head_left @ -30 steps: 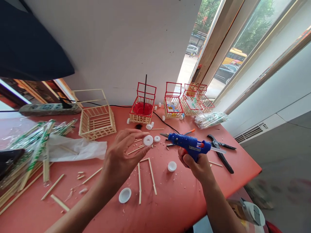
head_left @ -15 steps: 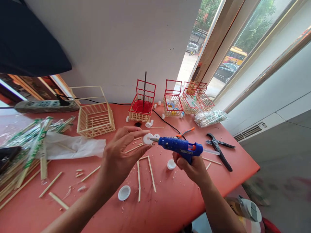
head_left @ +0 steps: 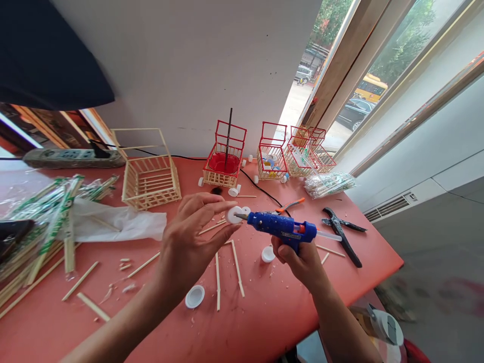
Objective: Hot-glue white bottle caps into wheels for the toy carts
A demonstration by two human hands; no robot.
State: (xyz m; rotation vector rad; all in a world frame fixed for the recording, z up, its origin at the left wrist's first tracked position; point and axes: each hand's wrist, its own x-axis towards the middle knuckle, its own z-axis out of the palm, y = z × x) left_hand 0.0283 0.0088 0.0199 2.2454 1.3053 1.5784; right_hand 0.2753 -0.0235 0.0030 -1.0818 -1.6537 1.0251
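Note:
Between the thumb and fingers of my left hand [head_left: 196, 224] is a small round white plastic cap [head_left: 232, 215], its face turned toward the right. My right hand [head_left: 297, 259] is wrapped round the handle of a blue hot glue gun [head_left: 282, 227]. The gun's nozzle meets the cap, and a clear glue stick [head_left: 328, 235] pokes out of its back end. Behind the nozzle, a second small white disc [head_left: 245, 209] shows in part. On the red table below lie another white cap [head_left: 268, 254], a wider white lid [head_left: 194, 296] and thin wooden sticks [head_left: 237, 267].
Small stick-built carts stand along the wall: a plain one [head_left: 151, 181], one with a red bowl [head_left: 224, 162] inside, and others at right. Pliers [head_left: 342, 237] and orange-handled pliers [head_left: 293, 204] lie at right. Wrapped chopsticks [head_left: 56, 217] pile up at left beside a power strip [head_left: 75, 158].
The view has shifted slightly. Both hands keep their grips, and the glue gun's nozzle stays at the white cap.

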